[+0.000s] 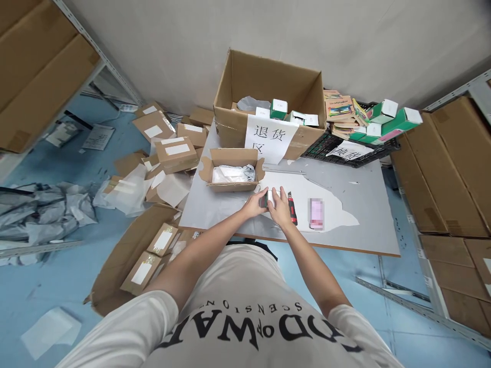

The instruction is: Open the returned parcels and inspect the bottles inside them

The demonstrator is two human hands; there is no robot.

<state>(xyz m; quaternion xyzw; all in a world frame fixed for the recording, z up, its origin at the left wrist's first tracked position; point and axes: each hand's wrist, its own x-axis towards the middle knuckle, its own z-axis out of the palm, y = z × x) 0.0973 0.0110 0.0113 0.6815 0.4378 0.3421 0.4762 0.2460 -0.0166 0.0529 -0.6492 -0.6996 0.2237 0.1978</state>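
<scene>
Both my hands meet over the middle of the grey table [356,225] and hold a small green and white box [267,198] between them. My left hand [255,204] grips its left side, my right hand [280,208] its right side and top. Just beyond them lies a small open cardboard box [232,171] with a white wrapped item inside. A red and black utility knife [292,209] lies right of my right hand, and a phone [316,213] rests further right.
A large open carton [268,97] with a handwritten paper sign stands at the table's back. A black crate [353,148] with books and green boxes sits at back right. Sealed parcels and grey bags cover the floor at left. Cardboard stacks fill shelves on both sides.
</scene>
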